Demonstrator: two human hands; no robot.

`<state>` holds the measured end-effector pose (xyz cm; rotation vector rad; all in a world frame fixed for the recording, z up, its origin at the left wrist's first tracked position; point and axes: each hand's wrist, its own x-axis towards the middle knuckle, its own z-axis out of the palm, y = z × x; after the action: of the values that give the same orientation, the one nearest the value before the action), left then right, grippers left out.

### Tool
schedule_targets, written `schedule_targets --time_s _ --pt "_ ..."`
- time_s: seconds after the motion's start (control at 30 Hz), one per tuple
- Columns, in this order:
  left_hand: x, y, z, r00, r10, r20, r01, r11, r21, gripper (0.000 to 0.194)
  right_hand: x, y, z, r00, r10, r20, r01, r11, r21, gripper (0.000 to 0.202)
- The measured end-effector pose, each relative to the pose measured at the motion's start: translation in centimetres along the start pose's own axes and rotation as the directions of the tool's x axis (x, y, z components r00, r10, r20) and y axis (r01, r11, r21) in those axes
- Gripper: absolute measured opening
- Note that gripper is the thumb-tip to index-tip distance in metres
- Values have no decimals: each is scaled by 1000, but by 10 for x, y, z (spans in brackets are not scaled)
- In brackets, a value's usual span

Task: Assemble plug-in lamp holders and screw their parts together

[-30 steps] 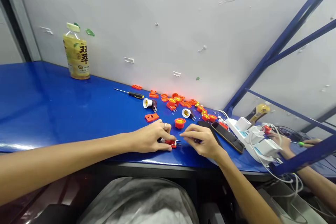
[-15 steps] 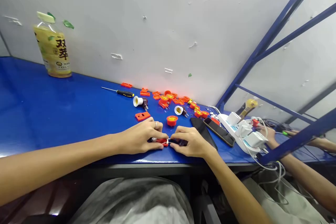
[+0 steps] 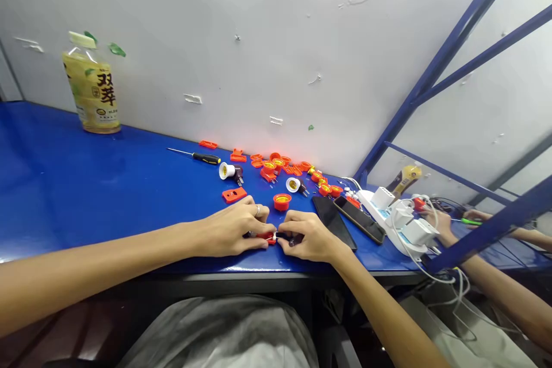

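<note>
At the front of the blue table, my left hand (image 3: 245,227) is closed on a small red plastic part (image 3: 271,238), mostly covered by the fingers. My right hand (image 3: 307,234) pinches a dark, narrow piece (image 3: 295,239) whose kind I cannot make out. The two held things meet at a small white bit between my fingertips. Just beyond my hands sits a red lamp socket (image 3: 282,202) with a brass-coloured inside. A flat red cover (image 3: 234,195) with holes lies past my left hand.
Along the wall lie a screwdriver (image 3: 206,158), white-and-brown plug sockets (image 3: 226,171) and several red socket parts (image 3: 269,167). Phones (image 3: 359,219) and a loaded power strip (image 3: 407,241) are on the right. A bottle (image 3: 92,89) stands left. Beyond a blue frame (image 3: 495,230), another person's hand (image 3: 437,224) works.
The view has shifted slightly, so the table things appear a little lower. Both my hands keep hold of their pieces in about the same place.
</note>
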<state>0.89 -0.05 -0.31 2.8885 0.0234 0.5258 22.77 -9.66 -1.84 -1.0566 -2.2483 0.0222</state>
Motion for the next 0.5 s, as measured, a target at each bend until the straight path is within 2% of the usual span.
schedule_targets --time_s 0.23,0.4,0.5 --pt "-1 1 -1 1000 8 -21 -8 1000 -3 13 0 0 -5 999 19 30 -20 1000 21 7" --pt "-3 2 1 999 8 -51 -9 1000 -28 12 -1 2 -19 989 119 82 -123 991 46 12" --pt "-4 3 1 999 -3 -49 1 999 -41 12 0 3 -17 992 95 87 -98 995 31 11"
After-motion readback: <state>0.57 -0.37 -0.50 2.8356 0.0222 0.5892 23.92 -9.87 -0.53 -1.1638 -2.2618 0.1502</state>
